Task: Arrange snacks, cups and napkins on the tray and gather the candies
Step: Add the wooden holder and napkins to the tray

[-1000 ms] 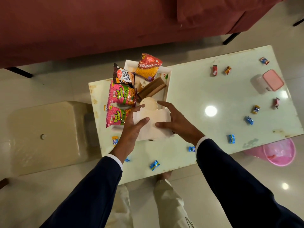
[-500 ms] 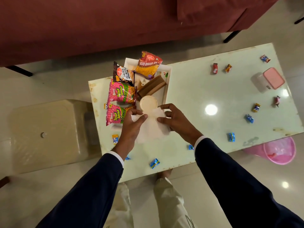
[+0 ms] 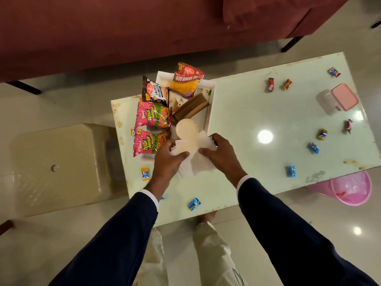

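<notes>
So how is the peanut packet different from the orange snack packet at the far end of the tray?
The salted peanuts packet is dark with white lettering; the Aloo Bhujia packet is red on top and orange-yellow below. The peanuts packet looks smaller and sits at the tray's left edge; the Aloo Bhujia packet leans over its far rim. Both are sealed snack packets with the same red oval logo.

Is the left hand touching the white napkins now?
Touching. The head view shows the left hand with its thumb lying on top of the white napkins, pinching their left edge; the right hand holds the other side.
</notes>
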`<state>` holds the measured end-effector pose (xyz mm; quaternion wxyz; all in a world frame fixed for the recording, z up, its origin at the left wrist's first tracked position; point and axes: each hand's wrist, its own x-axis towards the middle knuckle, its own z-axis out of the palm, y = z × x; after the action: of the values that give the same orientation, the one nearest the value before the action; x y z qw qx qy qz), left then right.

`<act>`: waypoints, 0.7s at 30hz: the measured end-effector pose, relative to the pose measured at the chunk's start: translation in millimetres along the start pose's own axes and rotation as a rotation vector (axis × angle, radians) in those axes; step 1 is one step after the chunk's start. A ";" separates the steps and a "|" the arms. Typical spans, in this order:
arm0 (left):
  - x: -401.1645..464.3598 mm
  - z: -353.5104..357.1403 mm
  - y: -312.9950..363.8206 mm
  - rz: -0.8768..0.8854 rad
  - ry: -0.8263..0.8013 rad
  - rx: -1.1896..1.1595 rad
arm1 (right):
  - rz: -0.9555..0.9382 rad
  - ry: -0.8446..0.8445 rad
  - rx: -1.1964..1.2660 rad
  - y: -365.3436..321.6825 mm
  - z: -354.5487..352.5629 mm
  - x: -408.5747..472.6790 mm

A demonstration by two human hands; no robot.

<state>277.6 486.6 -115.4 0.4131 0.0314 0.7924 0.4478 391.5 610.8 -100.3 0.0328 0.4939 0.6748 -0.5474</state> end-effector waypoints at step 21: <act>4.3 7.5 30.0 -0.233 -0.057 -0.440 | -0.578 0.103 -0.299 3.3 27.2 -23.3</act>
<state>270.3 511.4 -98.0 0.4811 -0.1382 0.6621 0.5577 392.2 574.9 -99.8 -0.0858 0.2985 0.8608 -0.4032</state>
